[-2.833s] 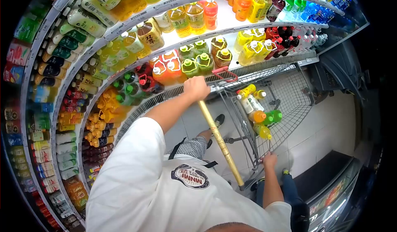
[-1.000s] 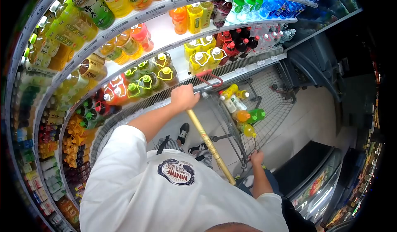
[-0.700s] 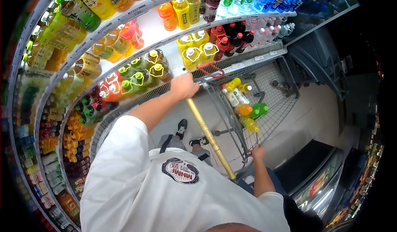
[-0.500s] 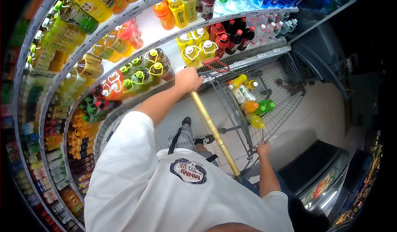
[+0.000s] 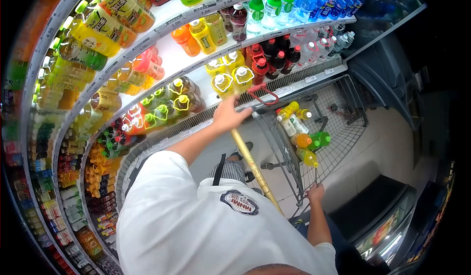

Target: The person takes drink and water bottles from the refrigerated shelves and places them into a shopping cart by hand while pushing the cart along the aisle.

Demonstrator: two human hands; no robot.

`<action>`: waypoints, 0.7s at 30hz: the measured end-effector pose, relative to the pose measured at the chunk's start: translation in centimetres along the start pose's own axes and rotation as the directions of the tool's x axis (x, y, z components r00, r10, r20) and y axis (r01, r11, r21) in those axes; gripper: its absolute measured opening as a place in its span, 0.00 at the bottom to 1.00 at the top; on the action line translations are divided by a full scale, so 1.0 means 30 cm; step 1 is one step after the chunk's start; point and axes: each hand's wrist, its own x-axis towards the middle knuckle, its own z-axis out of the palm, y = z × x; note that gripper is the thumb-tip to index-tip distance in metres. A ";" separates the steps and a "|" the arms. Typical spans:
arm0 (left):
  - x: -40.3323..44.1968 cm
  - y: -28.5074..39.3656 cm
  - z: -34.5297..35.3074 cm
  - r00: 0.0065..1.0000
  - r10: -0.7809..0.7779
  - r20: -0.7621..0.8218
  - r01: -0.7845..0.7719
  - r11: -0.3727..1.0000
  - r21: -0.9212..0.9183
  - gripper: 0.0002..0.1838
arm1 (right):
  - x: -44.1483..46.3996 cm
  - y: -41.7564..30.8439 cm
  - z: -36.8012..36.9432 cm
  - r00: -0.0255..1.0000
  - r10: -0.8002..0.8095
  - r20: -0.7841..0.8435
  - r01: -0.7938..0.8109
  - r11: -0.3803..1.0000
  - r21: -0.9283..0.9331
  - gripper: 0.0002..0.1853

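My left hand (image 5: 229, 114) is open at the upper end of the gold push handle (image 5: 252, 164) of a shopping cart (image 5: 338, 150). Its thumb stands apart from the fingers, which point toward the drinks shelf. Whether the palm still touches the handle is hard to see. My right hand (image 5: 315, 192) is closed on the wire edge at the cart's near right corner. Inside the wire basket lie several bottles, among them a green bottle (image 5: 320, 139), an orange bottle (image 5: 300, 140), a yellow bottle (image 5: 307, 158) and white-labelled bottles (image 5: 293, 124).
Curved shelves full of drinks run along the left and far side. Yellow jugs with white handles (image 5: 223, 85) and dark cola bottles (image 5: 276, 63) stand on the low shelf by the cart. A red loop (image 5: 265, 94) sits at the cart's corner. A black-topped display case (image 5: 368, 201) stands at right.
My left hand has loosened from a closed grip on the handle, its fingers now spread. The view has shifted slightly. My right hand stays at the cart's edge, and the bottles keep their places.
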 end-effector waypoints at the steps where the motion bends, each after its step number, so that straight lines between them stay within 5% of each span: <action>1: 0.037 -0.004 -0.007 0.991 -0.111 0.072 0.125 0.965 -0.232 0.45 | 0.015 0.009 0.001 1.000 -0.001 0.003 0.001 1.000 0.013 0.12; 2: 0.065 -0.017 -0.010 0.963 -0.208 0.171 0.264 0.858 -0.440 0.50 | 0.034 0.019 0.000 1.000 0.001 0.008 -0.001 1.000 0.019 0.11; 3: 0.118 -0.038 -0.025 0.976 -0.193 0.101 0.218 0.863 -0.456 0.49 | 0.045 0.032 0.004 0.999 -0.037 0.002 0.037 0.999 0.012 0.11; 5: 0.255 -0.040 -0.078 0.978 -0.010 -0.207 -0.036 0.975 -0.221 0.44 | 0.043 0.050 0.009 0.994 -0.112 -0.008 0.112 0.994 -0.006 0.11; 11: 0.702 0.094 -0.047 0.751 0.225 -0.621 -0.289 0.957 -0.003 0.43 | 0.032 0.038 0.011 0.997 -0.064 -0.035 0.066 0.997 0.041 0.10; 14: 0.846 0.147 -0.009 0.703 0.048 -0.709 -0.220 0.964 -0.152 0.43 | 0.076 0.072 0.034 0.997 -0.075 -0.029 0.076 0.997 0.015 0.10; 21: 1.016 0.166 0.017 0.665 -0.059 -0.744 -0.168 0.959 -0.226 0.41 | 0.083 0.089 0.040 0.998 -0.062 -0.026 0.062 0.998 -0.010 0.10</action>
